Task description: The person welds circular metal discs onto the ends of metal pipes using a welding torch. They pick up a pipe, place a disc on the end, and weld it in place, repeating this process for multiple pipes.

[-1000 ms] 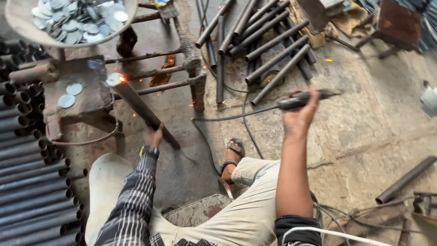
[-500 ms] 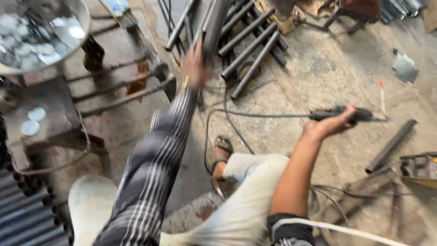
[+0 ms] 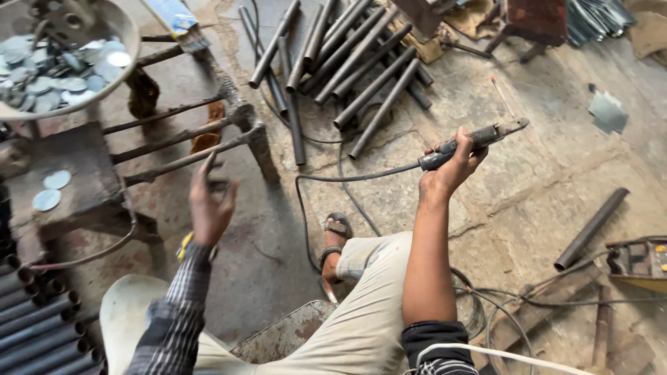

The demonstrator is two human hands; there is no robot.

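Note:
My right hand (image 3: 453, 167) grips a welding electrode holder (image 3: 478, 141), raised over the concrete floor, with a thin rod (image 3: 501, 96) sticking up from its jaw and a black cable (image 3: 347, 178) trailing back. My left hand (image 3: 210, 201) is open and empty, fingers spread, hovering in front of a rusty metal frame of bars (image 3: 187, 132). A pile of dark steel pipes (image 3: 347, 62) lies on the floor beyond both hands. My sandalled foot (image 3: 334, 243) rests between them.
A metal bowl of round steel discs (image 3: 55, 62) sits at the top left above a rusty work block (image 3: 62, 180) with two loose discs. Stacked pipes (image 3: 42, 326) lie at the lower left. A single pipe (image 3: 590, 229) and a welding machine (image 3: 639, 260) are on the right.
My left hand let go of a pipe, reached to the pipe pile, then drew back empty to the frame. My right hand stayed raised with the holder.

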